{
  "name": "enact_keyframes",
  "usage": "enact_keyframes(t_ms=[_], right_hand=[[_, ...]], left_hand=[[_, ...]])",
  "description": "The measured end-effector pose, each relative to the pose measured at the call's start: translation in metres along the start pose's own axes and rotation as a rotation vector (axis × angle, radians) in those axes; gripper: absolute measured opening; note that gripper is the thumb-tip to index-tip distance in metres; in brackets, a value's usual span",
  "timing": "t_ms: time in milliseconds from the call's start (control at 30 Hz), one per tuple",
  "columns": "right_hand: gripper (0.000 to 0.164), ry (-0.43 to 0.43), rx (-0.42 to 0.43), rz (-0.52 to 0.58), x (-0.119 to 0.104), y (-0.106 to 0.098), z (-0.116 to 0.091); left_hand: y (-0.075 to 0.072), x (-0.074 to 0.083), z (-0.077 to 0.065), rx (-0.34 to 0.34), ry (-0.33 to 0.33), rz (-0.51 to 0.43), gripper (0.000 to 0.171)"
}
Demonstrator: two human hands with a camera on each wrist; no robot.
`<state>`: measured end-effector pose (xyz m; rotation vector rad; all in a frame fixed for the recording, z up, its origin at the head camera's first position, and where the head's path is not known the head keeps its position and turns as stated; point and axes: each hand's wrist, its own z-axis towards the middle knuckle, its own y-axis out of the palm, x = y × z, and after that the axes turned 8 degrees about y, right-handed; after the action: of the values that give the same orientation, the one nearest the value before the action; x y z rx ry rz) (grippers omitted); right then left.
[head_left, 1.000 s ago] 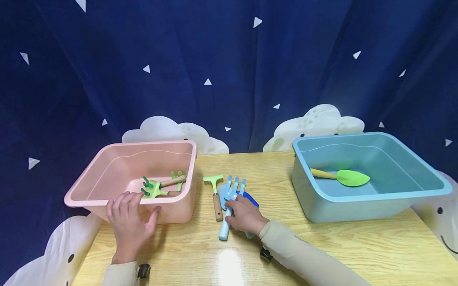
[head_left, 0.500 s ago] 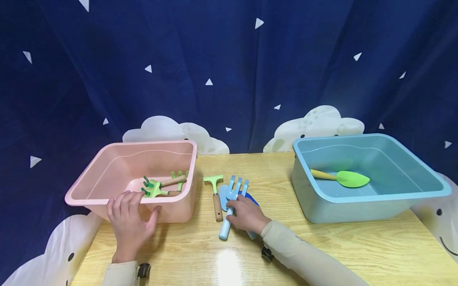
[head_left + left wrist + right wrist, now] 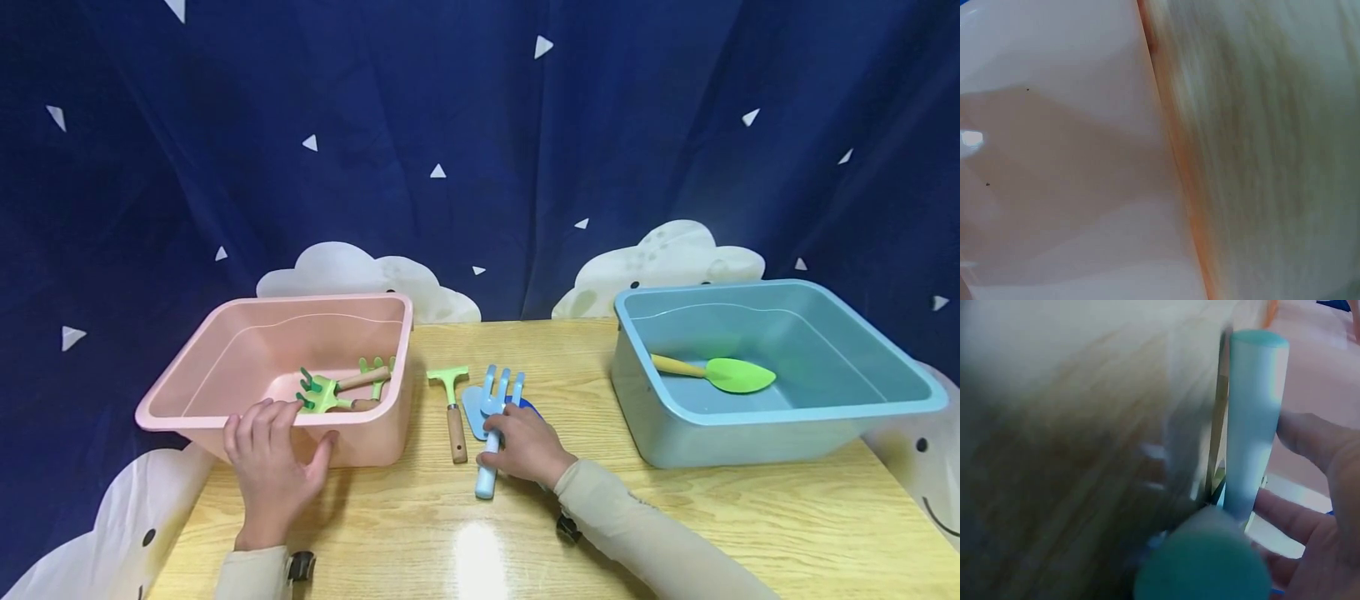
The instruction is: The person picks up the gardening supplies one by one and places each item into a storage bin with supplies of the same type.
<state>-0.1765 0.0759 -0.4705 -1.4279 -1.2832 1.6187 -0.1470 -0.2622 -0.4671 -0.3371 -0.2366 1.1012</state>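
Observation:
My left hand [image 3: 270, 471] holds the near rim of the pink tub [image 3: 378, 437], its fingers bent over the edge and its thumb outside. Between the tubs my right hand [image 3: 528, 446] pinches the pale blue handle of a three-pronged hand fork [image 3: 504, 390]. Under the fork and hand lie a light blue flat blade [image 3: 474, 410] and a darker blue one [image 3: 529, 407], both partly hidden. In the right wrist view the fork's handle [image 3: 1254, 406] stands between thumb and fingers, with a second teal handle end [image 3: 1204, 569] close to the camera.
Left of the fork lies a small green rake [image 3: 448, 382] with a wooden handle. Several green toy garden tools [image 3: 326, 396] lie in the pink tub. At the right, a blue tub [image 3: 720, 433] contains a green trowel [image 3: 738, 375] with a yellow handle. A dark curtain [image 3: 480, 125] hangs behind.
My right hand has shifted slightly to the right with the hand fork, whose handle now stands more upright in view. The left hand has stayed on the pink tub's rim.

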Motion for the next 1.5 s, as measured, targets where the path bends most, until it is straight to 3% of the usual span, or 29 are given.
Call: enact_keyframes(t_ms=[133,233,500,700,967,1267,1500], right_hand=[[0.052,-0.016,0.074,-0.016,-0.006,0.000,-0.005],[0.047,-0.029,0.107,-0.027,-0.011,-0.001,-0.009],[0.032,-0.078,0.032,-0.132,-0.019,0.002,-0.016],[0.028,-0.055,0.019,-0.138,-0.020,0.005,-0.015],[0.039,0.029,0.032,-0.024,-0.016,0.001,-0.016],[0.028,0.104,0.063,0.137,0.005,-0.015,-0.012],[0.033,0.168,0.047,0.231,0.028,-0.029,-0.008]], left_hand=[[-0.001,0.000,0.000,0.004,0.000,0.002,0.061],[-0.001,0.000,0.000,0.009,-0.001,0.001,0.061],[0.000,0.001,0.001,0.019,0.002,0.000,0.060],[0.001,0.001,0.001,0.015,-0.001,-0.001,0.059],[0.001,0.002,0.003,0.011,0.000,-0.007,0.058],[0.000,0.002,0.002,-0.001,-0.006,-0.008,0.060],[0.001,0.001,0.000,0.009,-0.004,-0.007,0.060]])
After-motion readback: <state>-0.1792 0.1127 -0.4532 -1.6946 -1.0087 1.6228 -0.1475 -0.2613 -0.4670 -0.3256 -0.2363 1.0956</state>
